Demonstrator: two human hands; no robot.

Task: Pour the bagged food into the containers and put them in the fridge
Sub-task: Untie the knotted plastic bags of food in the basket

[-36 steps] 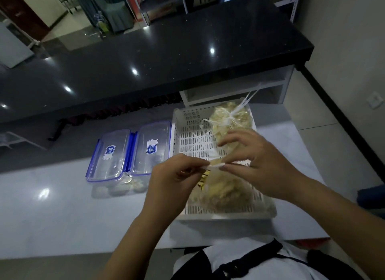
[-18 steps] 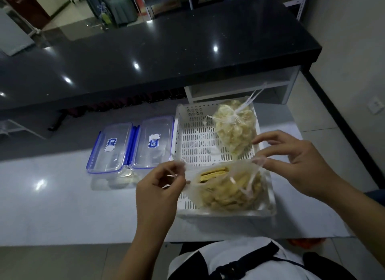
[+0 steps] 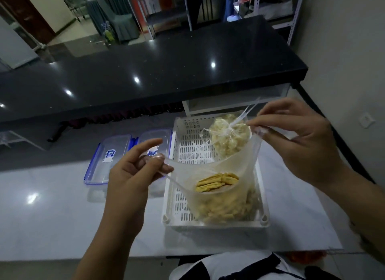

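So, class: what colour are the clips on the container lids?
Blue clips, on clear lids; head view.

left hand point(image 3: 133, 175): raised, thumb and fingers pinched together on a thin film edge, index finger stretched out | right hand point(image 3: 300, 146): held higher and further out, thumb and forefinger pinched, other fingers loosely curled | my forearms: both reached forward, spread apart

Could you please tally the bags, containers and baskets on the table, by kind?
Bags: 2, one open, one tied
Containers: 2, lidded
Baskets: 1
Total: 5
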